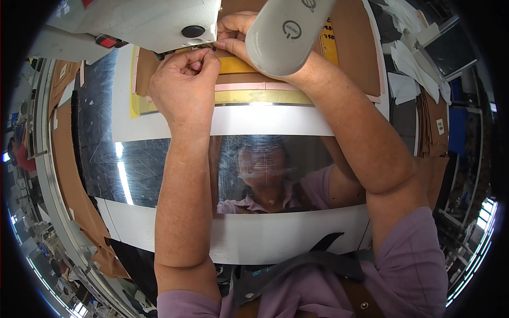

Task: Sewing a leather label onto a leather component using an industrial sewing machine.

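Observation:
My left hand (pixel 183 87) is closed, thumb and fingertips pinched by the foot of a white sewing machine head (pixel 132 24); anything between them is too small to make out. My right hand (pixel 238 45) reaches in from the right, partly hidden behind a grey rounded arm (pixel 273 47) with a power symbol. Its fingers curl beside the foot, their grip unclear. Under both hands lie a yellow strip (pixel 236 64) and a brown board (pixel 360 58) with pink and pale yellow edging (pixel 265 96), on a white sheet (pixel 265 119).
A scratched shiny metal plate (pixel 127 169) crosses the white table (pixel 291 238), reflecting me. Brown sheets (pixel 63 148) line the left side; white papers (pixel 403 85), stacked brown pieces (pixel 432 127) and a screen-like panel (pixel 445 45) are at right. A person in red (pixel 24 153) is far left.

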The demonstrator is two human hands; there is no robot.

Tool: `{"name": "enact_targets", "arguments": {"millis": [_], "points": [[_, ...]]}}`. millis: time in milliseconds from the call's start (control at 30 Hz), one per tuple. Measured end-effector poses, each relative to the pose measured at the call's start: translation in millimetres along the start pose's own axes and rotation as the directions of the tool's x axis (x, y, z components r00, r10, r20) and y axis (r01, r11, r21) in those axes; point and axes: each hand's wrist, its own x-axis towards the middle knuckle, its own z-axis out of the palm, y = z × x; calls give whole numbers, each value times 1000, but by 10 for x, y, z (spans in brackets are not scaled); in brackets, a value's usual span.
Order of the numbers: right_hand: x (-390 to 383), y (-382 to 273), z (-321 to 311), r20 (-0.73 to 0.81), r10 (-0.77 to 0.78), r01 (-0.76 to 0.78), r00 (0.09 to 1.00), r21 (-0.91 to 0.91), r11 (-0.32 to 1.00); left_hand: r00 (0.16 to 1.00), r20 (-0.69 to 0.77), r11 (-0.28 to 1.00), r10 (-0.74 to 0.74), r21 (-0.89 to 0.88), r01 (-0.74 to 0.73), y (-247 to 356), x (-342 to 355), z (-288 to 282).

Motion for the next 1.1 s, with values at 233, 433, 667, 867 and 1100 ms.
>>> {"name": "enact_targets", "arguments": {"millis": [233,433,667,867,1100], "points": [[-4,77,9,-42,-73,70,996,-74,995,999,16,998,-47,-28,48,21,-4,27],[-9,-65,-59,2,-44,44,999,-95,995,999,17,994,-46,-94,47,3,-19,-1],[34,196,84,-40,70,-73,997,-80,994,1000,8,999,-28,26,27,85,-43,-37],[34,380,-157,39,271,-92,962,978,186,1000,10,998,15,60,-15,60,-62,-52],[152,745,-514,-22,400,34,916,999,-22,999,-42,994,5,113,0,39,-58,-82]]}}
